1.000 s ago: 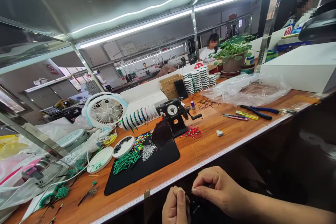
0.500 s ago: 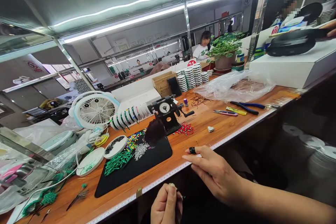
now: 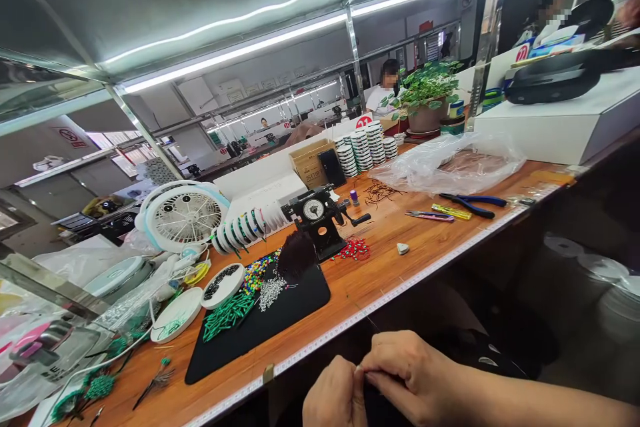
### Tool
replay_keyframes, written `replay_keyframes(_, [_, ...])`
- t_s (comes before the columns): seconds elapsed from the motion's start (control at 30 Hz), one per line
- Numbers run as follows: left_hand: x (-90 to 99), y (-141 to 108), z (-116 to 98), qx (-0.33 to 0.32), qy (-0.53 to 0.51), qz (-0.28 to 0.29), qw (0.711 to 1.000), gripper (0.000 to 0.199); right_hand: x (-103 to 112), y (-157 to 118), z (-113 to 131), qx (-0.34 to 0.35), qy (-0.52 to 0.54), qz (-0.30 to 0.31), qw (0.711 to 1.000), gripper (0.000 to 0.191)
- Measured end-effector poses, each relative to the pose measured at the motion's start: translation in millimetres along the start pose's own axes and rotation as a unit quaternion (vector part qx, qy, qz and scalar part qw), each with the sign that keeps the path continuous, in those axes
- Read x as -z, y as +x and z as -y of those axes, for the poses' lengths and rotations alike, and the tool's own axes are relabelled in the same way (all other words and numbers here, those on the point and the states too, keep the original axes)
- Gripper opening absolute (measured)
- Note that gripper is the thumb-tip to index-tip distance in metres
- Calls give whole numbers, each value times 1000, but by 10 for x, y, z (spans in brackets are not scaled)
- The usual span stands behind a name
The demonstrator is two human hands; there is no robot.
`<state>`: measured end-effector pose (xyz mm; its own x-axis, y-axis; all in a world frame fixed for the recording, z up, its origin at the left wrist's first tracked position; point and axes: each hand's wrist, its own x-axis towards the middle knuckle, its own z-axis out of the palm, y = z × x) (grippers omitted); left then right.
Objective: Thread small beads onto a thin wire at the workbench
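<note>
In front of the table's edge, my left hand (image 3: 333,392) and my right hand (image 3: 414,373) meet, fingertips touching. Both are closed in a pinch, and whatever they hold is hidden or too small to name. A thin dark strand rises from near the right fingers. Nearest on the table is a black mat (image 3: 295,317) with green tube-shaped beads (image 3: 229,313), clear beads (image 3: 273,292) and multicoloured beads (image 3: 256,273). Behind it stands a black hand-cranked machine (image 3: 323,227) with a dial, a row of threaded white spools (image 3: 245,228) to its left.
A measuring tape (image 3: 345,327) runs along the table's front edge. Pliers (image 3: 475,205), a yellow-handled tool (image 3: 451,211) and a small white piece (image 3: 403,249) lie to the right. A fan (image 3: 193,213) stands left. Plastic bags (image 3: 450,163) and a white box (image 3: 545,133) are farther right.
My right hand has drawn back from the table's edge to meet the left, its fingers closing into a pinch. The co-worker's hand at far right has shifted. The view has moved slightly.
</note>
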<state>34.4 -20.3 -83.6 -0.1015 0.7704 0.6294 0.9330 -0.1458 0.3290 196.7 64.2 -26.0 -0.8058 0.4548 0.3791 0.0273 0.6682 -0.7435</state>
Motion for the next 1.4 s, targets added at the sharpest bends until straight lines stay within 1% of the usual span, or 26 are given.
replay_keyframes(0.03, [4,43,1,-29,15,-5,999,29,10,-7,0,-6,1,-7,1000,22])
replay_keyframes(0.07, [31,106,-10,-54,19,4,998,29,24,-12,-2,-15,5,-17,1000,20])
replay_keyframes(0.1, [86,188,-33,-65,12,23,998,29,43,-13,-4,-26,12,-27,999,18])
replay_keyframes(0.13, [172,285,-68,-62,-3,46,997,29,68,-13,-5,-39,21,-36,998,16])
replay_keyframes(0.17, [286,392,-108,-41,-30,95,994,28,97,-14,-4,-53,32,-44,997,14])
replay_keyframes(0.23, [579,609,-175,74,-61,104,990,27,162,-18,4,-83,59,-49,994,14])
replay_keyframes(0.27, [740,708,-181,95,-89,98,987,25,192,-23,11,-96,73,-43,992,15])
replay_keyframes(0.3, [894,797,-153,98,-104,98,985,24,217,-30,20,-108,87,-36,990,15])
replay_keyframes(0.33, [1033,872,-86,99,-91,59,989,23,237,-38,30,-119,99,-26,988,15])
replay_keyframes(0.37, [1148,934,22,120,-45,18,992,21,249,-45,39,-130,109,-18,985,16])
replay_keyframes(0.4, [1231,983,166,154,21,-4,988,21,253,-52,47,-139,118,-11,983,16])
replay_keyframes(0.43, [1282,1018,334,188,89,-12,978,23,250,-58,53,-148,125,-6,981,17])
replay_keyframes(0.47, [1301,1041,512,203,155,21,967,25,241,-64,58,-154,129,-2,980,18])
replay_keyframes(0.5, [1294,1053,683,206,222,82,950,25,226,-68,60,-157,129,1,979,18])
replay_keyframes(0.53, [1265,1055,832,203,243,111,942,24,208,-73,61,-156,127,5,980,18])
replay_keyframes(0.57, [1224,1051,952,202,261,126,936,24,187,-77,60,-151,122,8,981,17])
replay_keyframes(0.63, [1133,1034,1094,195,293,138,926,25,147,-84,53,-139,111,14,984,16])
replay_keyframes(0.7, [1066,1020,1143,187,321,142,918,26,118,-90,44,-134,106,18,985,15])
replay_keyframes(0.77, [1038,1018,1154,179,334,151,913,24,108,-93,38,-135,102,21,985,14])
replay_keyframes(0.87, [1040,1026,1166,171,340,162,911,22,117,-89,43,-133,93,22,987,14])
replay_keyframes(1.0, [1040,1015,1154,141,349,164,912,23,122,-73,64,-129,84,28,988,14])
replay_keyframes(1.13, [1038,985,1155,124,339,145,921,25,99,-71,64,-139,77,37,987,13])
replay_keyframes(1.23, [1098,991,1177,133,302,112,937,23,85,-70,54,-135,80,34,987,14])
replay_keyframes(1.3, [1175,999,1128,156,273,69,947,21,86,-58,48,-136,85,19,987,15])
replay_keyframes(1.33, [1218,995,1064,171,254,34,951,21,88,-48,45,-138,90,10,986,16])
replay_keyframes(1.4, [1288,952,843,208,181,-39,960,23,92,-20,39,-137,106,-7,985,18])
